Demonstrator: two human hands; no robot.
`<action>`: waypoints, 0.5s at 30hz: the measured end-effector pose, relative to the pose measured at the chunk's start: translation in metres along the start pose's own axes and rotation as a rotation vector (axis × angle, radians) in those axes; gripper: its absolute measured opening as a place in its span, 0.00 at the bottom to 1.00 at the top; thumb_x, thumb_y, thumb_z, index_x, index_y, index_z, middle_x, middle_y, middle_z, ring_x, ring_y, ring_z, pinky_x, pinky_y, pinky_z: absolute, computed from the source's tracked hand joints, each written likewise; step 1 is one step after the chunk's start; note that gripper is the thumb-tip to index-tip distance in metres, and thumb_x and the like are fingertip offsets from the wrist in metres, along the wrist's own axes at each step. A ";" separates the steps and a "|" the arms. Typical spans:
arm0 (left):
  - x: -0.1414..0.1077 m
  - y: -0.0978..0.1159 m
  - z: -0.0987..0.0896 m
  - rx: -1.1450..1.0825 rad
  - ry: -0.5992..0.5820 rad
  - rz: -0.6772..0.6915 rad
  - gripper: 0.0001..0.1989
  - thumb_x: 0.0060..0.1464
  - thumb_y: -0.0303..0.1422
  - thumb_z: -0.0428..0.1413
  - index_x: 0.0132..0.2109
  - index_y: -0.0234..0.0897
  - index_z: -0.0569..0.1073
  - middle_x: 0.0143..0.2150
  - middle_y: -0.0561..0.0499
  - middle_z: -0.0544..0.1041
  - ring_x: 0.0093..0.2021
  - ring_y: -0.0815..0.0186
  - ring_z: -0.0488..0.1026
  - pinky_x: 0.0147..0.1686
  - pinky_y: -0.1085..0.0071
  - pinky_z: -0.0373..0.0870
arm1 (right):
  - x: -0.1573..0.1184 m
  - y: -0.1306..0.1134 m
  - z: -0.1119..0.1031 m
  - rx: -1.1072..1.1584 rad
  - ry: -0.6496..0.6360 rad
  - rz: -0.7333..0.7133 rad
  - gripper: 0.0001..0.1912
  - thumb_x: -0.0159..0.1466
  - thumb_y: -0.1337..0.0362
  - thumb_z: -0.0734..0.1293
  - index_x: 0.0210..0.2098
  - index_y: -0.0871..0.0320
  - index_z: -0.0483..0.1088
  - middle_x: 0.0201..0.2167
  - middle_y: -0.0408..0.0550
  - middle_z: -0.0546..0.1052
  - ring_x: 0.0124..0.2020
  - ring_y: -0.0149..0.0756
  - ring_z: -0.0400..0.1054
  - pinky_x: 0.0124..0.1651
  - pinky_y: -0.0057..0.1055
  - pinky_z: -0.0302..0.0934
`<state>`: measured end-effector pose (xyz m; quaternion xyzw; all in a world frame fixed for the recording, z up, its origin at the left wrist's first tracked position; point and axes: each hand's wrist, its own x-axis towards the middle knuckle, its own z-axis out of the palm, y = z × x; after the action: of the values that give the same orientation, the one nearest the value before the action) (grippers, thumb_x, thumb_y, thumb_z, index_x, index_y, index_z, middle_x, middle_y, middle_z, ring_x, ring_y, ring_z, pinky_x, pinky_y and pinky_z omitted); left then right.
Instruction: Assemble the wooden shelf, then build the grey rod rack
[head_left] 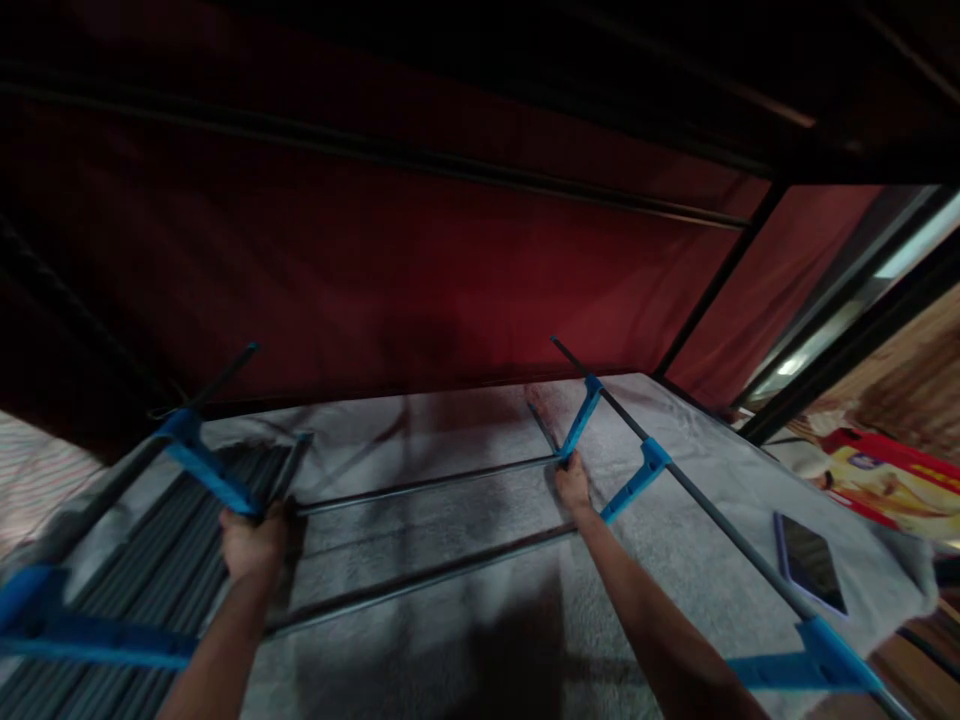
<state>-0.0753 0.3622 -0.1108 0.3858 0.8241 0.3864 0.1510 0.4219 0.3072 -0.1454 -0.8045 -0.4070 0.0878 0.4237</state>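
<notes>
A frame of grey tubes joined by blue plastic connectors lies in front of me. My left hand (253, 542) is closed around the lower end of the far left blue connector (214, 472), where a cross tube (435, 487) begins. At that tube's other end, my right hand (574, 485) grips the foot of the far right blue connector (581, 418). A second cross tube (427, 580) runs nearer to me, below both hands. On the right, a long side tube (727, 530) passes through several connectors. My fingertips are partly hidden.
Several loose grey tubes (150, 560) lie side by side at the left on a pale cloth surface (480, 650). A phone (810, 562) rests at the right, near a red and yellow package (892, 475). Behind stands a dark red fabric panel (450, 280) with dark bars.
</notes>
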 end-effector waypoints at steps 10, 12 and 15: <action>-0.140 -0.018 -0.030 -0.205 -0.128 0.270 0.25 0.54 0.40 0.52 0.57 0.35 0.68 0.57 0.37 0.70 0.58 0.51 0.68 0.55 0.55 0.67 | -0.145 0.015 -0.041 0.199 -0.082 -0.195 0.28 0.58 0.66 0.57 0.57 0.59 0.65 0.63 0.57 0.64 0.66 0.44 0.55 0.67 0.46 0.51; -0.177 -0.027 -0.035 -0.267 -0.134 0.382 0.22 0.54 0.40 0.51 0.54 0.37 0.70 0.61 0.37 0.67 0.61 0.49 0.66 0.58 0.52 0.66 | -0.186 0.031 -0.048 0.224 -0.094 -0.224 0.27 0.59 0.65 0.56 0.58 0.57 0.66 0.64 0.54 0.64 0.67 0.44 0.55 0.66 0.47 0.54; -0.212 -0.032 -0.048 -0.368 -0.198 0.375 0.21 0.52 0.41 0.52 0.51 0.38 0.72 0.61 0.38 0.66 0.60 0.49 0.67 0.54 0.51 0.70 | -0.231 0.048 -0.060 0.192 -0.143 -0.264 0.26 0.62 0.64 0.56 0.59 0.54 0.66 0.64 0.53 0.64 0.66 0.45 0.57 0.64 0.46 0.57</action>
<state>0.0209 0.1647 -0.1133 0.5335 0.6353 0.5115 0.2240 0.3282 0.0867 -0.1910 -0.6914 -0.5279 0.1268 0.4766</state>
